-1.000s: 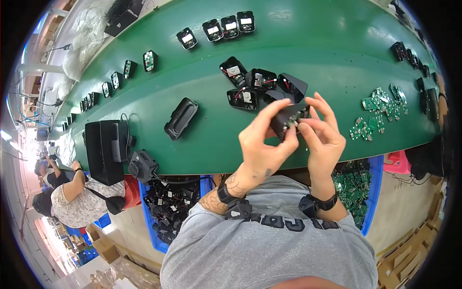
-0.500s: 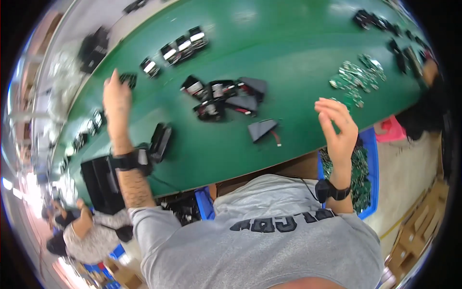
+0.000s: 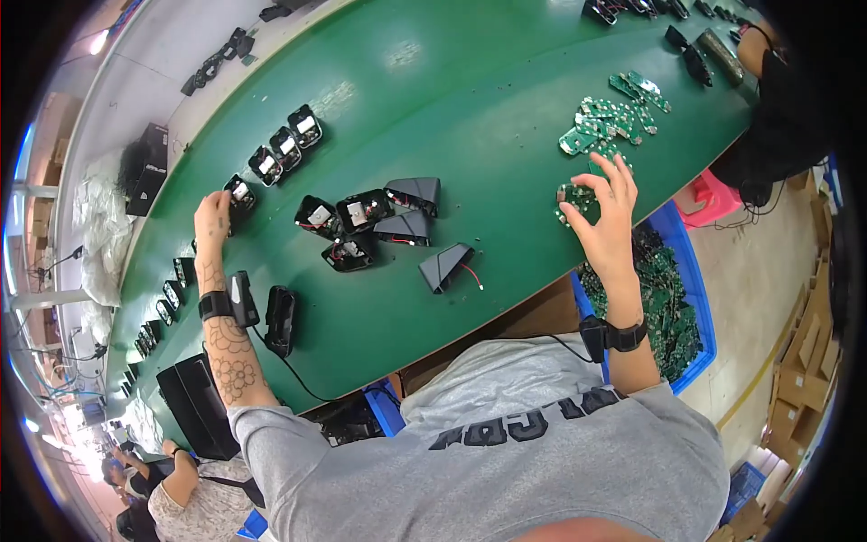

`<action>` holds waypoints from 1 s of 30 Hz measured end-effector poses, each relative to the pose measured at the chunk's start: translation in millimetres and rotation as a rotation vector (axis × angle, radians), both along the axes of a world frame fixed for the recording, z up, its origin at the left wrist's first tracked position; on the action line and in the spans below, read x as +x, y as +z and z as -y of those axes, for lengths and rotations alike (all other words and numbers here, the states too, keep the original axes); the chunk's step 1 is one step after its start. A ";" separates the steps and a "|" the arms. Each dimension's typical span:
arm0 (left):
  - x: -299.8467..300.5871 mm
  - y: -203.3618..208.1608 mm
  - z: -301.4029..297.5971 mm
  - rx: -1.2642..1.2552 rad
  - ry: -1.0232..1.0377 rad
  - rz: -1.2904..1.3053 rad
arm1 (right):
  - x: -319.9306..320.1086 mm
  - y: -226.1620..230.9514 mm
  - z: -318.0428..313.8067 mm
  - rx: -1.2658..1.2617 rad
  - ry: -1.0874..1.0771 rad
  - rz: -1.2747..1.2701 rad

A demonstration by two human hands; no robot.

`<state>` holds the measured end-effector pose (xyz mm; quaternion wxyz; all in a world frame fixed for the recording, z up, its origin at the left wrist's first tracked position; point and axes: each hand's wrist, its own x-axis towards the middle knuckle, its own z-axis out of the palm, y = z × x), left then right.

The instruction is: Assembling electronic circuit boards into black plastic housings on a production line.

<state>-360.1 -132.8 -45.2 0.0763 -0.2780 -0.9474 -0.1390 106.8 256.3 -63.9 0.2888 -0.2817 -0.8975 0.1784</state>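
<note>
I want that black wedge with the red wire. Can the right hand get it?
Probably yes. The right hand is over a green board, and bare table lies between it and the wedge.

Bright, even overhead light fell on the long green worktop (image 3: 470, 99), leaving a pale glare patch near its far middle and only soft, short shadows under the things on it. The fisheye lens bowed the worktop's edges and ringed the picture in black. Focus was sharp centrally, smearing slightly toward the rim.
</note>
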 end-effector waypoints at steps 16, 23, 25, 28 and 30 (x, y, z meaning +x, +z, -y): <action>45.0 5.4 -19.3 0.090 -0.119 -0.159 | -22.0 11.3 44.4 -0.667 0.246 -0.462; 169.8 61.3 -30.6 1.150 0.123 0.598 | -19.2 18.4 43.4 -0.900 0.203 -0.408; 211.2 58.5 -40.0 1.363 0.109 1.019 | -23.5 22.6 43.3 -0.964 0.211 -0.394; 271.5 48.4 -67.6 1.440 0.052 1.473 | -36.3 35.3 58.2 -1.109 0.394 -0.397; 299.8 45.1 -81.0 1.434 0.036 1.648 | -43.6 41.9 68.5 -1.176 0.494 -0.377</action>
